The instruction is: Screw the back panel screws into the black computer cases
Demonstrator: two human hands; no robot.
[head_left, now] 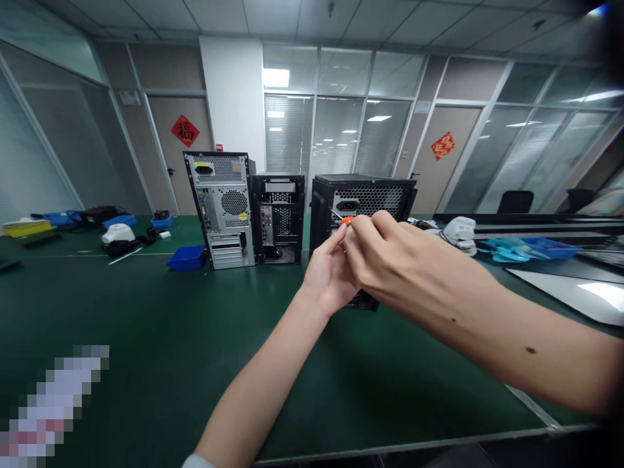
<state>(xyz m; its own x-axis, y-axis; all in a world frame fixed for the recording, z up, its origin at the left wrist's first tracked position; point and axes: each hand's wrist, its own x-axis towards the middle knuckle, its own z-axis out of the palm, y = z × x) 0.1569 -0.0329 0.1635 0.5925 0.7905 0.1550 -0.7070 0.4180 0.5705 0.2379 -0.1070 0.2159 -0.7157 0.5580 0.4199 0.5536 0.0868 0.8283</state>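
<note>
A black computer tower [390,197] stands on the green table right in front of me, its back with a honeycomb grille and a power socket turned towards me. At the upper left of that back is a screwdriver [347,221] with an orange handle and a thin metal shaft pointing up and left. My right hand [383,250] is closed around its handle. Just beside it, my left hand [327,278] is closed with its thumb and finger at the orange handle; its other fingers are partly hidden. Both hands cover the tower's lower back, and I cannot tell what the tip touches.
Left of the tower stand a smaller black case [284,221] and a taller silver-backed tower [229,208]. A blue tray [188,257] sits beside them. Farther left lie trays and white and black items. On the right are white gloves [459,233], a blue tray [553,247] and a flat panel [570,292].
</note>
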